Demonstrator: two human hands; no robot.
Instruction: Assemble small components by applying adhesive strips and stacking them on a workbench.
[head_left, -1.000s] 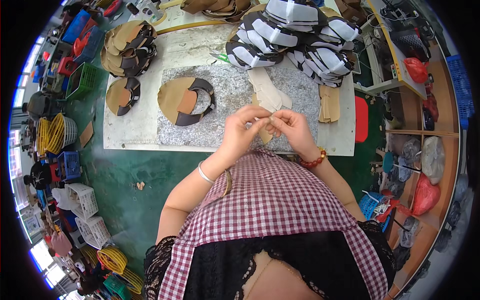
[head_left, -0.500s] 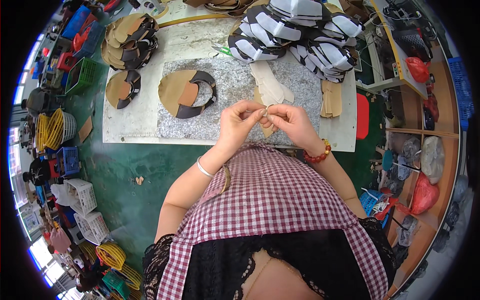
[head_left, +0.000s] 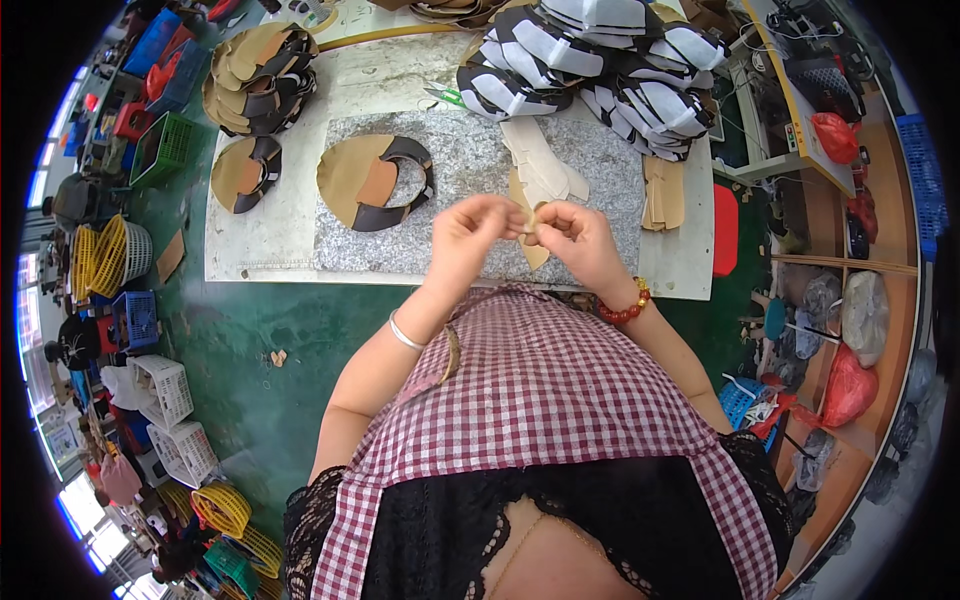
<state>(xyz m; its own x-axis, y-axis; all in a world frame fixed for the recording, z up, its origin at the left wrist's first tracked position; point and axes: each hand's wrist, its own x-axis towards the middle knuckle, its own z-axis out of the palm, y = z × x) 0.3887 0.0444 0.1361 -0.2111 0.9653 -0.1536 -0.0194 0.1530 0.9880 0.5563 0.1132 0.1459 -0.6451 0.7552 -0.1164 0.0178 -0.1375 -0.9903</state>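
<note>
Over the near part of the grey speckled board (head_left: 285, 268), my left hand (head_left: 468, 235) and my right hand (head_left: 580, 240) meet with their fingertips pinched together. Between them is a small pale yellowish piece (head_left: 529, 226), too small to name and partly covered by the fingers. Directly beneath lies a pointed tan piece (head_left: 535, 258), mostly hidden by my hands. Just beyond are overlapping off-white cut pieces (head_left: 542, 165). To the left, a curved tan and black shoe upper (head_left: 345, 180) with a brown patch lies flat on the board.
Another shoe upper (head_left: 232, 178) lies left of the board, below a stack of uppers (head_left: 250, 85). White and black pieces (head_left: 545, 60) are heaped at the back, beside green-handled snips (head_left: 447, 95). Tan pieces (head_left: 662, 195) lie at right, near a red stool (head_left: 724, 232).
My fingers have shifted slightly and the left hand has turned, so more of the small pale piece shows. The pieces on the table keep their places.
</note>
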